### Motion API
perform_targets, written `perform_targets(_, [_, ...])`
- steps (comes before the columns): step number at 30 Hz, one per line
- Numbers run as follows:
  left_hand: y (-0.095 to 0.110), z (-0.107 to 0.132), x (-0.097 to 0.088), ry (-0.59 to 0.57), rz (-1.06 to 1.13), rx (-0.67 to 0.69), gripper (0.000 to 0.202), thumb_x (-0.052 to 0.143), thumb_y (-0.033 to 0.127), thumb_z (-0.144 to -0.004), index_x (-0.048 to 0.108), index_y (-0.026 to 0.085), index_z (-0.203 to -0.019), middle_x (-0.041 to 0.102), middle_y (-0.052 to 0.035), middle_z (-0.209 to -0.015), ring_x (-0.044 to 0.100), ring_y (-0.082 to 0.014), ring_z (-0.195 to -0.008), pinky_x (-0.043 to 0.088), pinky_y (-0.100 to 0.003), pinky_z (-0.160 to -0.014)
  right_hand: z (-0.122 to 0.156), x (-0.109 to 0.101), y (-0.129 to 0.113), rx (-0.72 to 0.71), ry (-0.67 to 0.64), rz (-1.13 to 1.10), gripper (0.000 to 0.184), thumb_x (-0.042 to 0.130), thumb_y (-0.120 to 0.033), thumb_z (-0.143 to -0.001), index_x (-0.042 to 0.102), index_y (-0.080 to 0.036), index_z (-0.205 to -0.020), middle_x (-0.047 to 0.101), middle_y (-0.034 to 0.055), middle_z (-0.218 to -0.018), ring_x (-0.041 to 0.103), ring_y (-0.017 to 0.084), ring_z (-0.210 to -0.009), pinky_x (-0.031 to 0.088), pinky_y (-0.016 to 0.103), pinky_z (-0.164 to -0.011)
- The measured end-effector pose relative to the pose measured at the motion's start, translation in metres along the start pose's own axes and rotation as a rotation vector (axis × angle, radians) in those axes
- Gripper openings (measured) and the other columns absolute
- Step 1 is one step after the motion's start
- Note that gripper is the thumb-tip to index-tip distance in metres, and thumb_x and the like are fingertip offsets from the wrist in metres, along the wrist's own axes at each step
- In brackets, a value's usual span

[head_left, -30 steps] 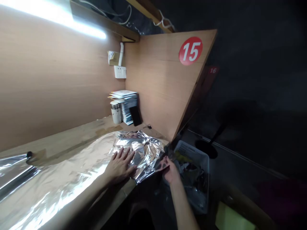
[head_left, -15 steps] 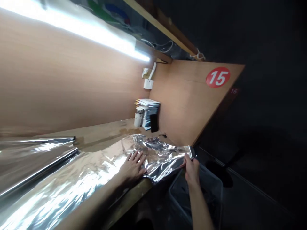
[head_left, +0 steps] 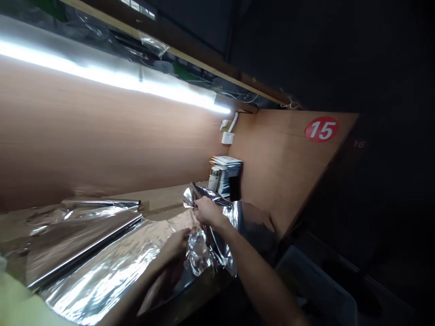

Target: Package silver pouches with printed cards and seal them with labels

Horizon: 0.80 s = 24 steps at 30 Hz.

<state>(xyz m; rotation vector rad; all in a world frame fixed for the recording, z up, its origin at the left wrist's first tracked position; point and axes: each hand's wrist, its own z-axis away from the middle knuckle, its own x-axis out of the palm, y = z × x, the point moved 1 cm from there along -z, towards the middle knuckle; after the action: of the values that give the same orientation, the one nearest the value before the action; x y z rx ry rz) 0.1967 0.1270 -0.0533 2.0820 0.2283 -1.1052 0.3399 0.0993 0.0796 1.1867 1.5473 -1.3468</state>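
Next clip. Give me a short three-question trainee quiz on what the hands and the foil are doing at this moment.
1. True or false: the right hand pinches a raised edge of the foil sheet.
2. Multiple choice: the number on the red sticker is A) 12, B) 15, C) 51.
3. Fill in: the left hand lies on the ____.
Key: 1 true; 2 B; 3 foil sheet.
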Motion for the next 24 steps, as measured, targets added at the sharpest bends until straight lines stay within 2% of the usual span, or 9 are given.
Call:
perform_targets(2, [-0.033,0.009,-0.035,0.164,0.069,-0.155,0.044,0.044,0.044,-0.100,0.064,0.017,-0.128,0.075,-0.0169,-0.111,0.074,-0.0304,-0.099,0.058,-0.048,-0.091,0.007,0.025,-0.019,-0.026,-0.067,0.017,0.037,0.059,-0.037,-0.094,0.071,-0.016,-0.123,0.065,0.0217,-0.127,0.067,0.035,-0.113,0.054,0.047,-0.094])
perform_targets(4, [-0.059,0.018,-0.062,0.316,0.095,-0.296,0.052,0.032,0.048,-0.104,0.054,0.013,-0.137,0.071,-0.0212,-0.117,0.074,-0.0308,-0.101,0.059,-0.051,-0.090,0.014,0.055,-0.042,-0.073,-0.191,0.019,0.048,0.063,-0.049,-0.091,0.069,-0.016,-0.126,0.063,0.0221,-0.131,0.064,0.039,-0.118,0.055,0.054,-0.094])
perform_targets(6, [-0.071,0.024,-0.076,0.436,0.058,-0.386,0.061,0.035,0.053,-0.101,0.048,0.011,-0.143,0.061,-0.0274,-0.136,0.064,-0.0372,-0.125,0.050,-0.060,-0.104,0.022,0.085,-0.059,-0.201,-0.338,-0.002,0.051,0.062,-0.056,-0.091,0.070,-0.017,-0.123,0.063,0.0216,-0.133,0.060,0.042,-0.124,0.052,0.063,-0.096])
perform_targets(8, [-0.069,0.029,-0.075,0.485,-0.044,-0.338,0.064,0.041,0.054,-0.098,0.049,0.011,-0.144,0.043,-0.0272,-0.156,0.040,-0.0401,-0.148,0.033,-0.062,-0.119,0.030,0.102,-0.064,-0.358,-0.370,-0.044,0.047,0.055,-0.053,-0.097,0.067,-0.020,-0.127,0.061,0.0176,-0.139,0.057,0.037,-0.130,0.046,0.068,-0.104])
perform_targets(10, [-0.057,0.031,-0.062,0.403,-0.163,-0.173,0.062,0.038,0.050,-0.099,0.052,0.013,-0.147,0.030,-0.0202,-0.167,0.024,-0.0363,-0.156,0.024,-0.056,-0.125,0.040,0.105,-0.050,-0.398,-0.235,-0.068,0.042,0.047,-0.047,-0.102,0.064,-0.024,-0.132,0.059,0.0126,-0.144,0.056,0.030,-0.133,0.038,0.062,-0.114])
perform_targets(12, [-0.044,0.033,-0.045,0.200,-0.289,-0.047,0.061,0.033,0.047,-0.103,0.048,0.017,-0.154,0.027,-0.0144,-0.170,0.021,-0.0335,-0.158,0.024,-0.055,-0.125,0.052,0.098,-0.021,-0.272,-0.061,-0.052,0.046,0.036,-0.042,-0.107,0.060,-0.019,-0.139,0.053,0.0160,-0.151,0.049,0.030,-0.139,0.032,0.059,-0.120])
perform_targets(16, [-0.037,0.039,-0.020,-0.172,-0.447,-0.155,0.070,0.040,0.062,-0.099,0.047,0.023,-0.156,0.034,-0.0126,-0.167,0.025,-0.0431,-0.155,0.020,-0.067,-0.121,0.073,0.083,0.044,0.082,0.056,0.060,0.058,0.035,-0.049,-0.108,0.043,-0.018,-0.157,0.029,0.0167,-0.168,0.022,0.035,-0.155,0.012,0.060,-0.124])
perform_targets(19, [-0.041,0.045,-0.016,-0.202,-0.478,-0.229,0.083,0.040,0.072,-0.094,0.043,0.019,-0.158,0.028,-0.0151,-0.168,0.021,-0.0450,-0.155,0.015,-0.067,-0.122,0.077,0.081,0.073,0.202,-0.038,0.096,0.059,0.048,-0.052,-0.103,0.044,-0.029,-0.157,0.033,0.0078,-0.168,0.026,0.029,-0.154,0.013,0.049,-0.126])
perform_targets(24, [-0.018,0.060,-0.016,-0.190,-0.497,-0.263,0.078,0.038,0.064,-0.098,0.035,0.019,-0.162,0.019,-0.0135,-0.171,0.013,-0.0437,-0.158,0.011,-0.066,-0.123,0.063,0.068,0.096,0.530,0.027,0.080,0.068,0.037,-0.056,-0.102,0.057,-0.005,-0.142,0.057,0.0335,-0.138,0.053,0.044,-0.131,0.035,0.061,-0.107])
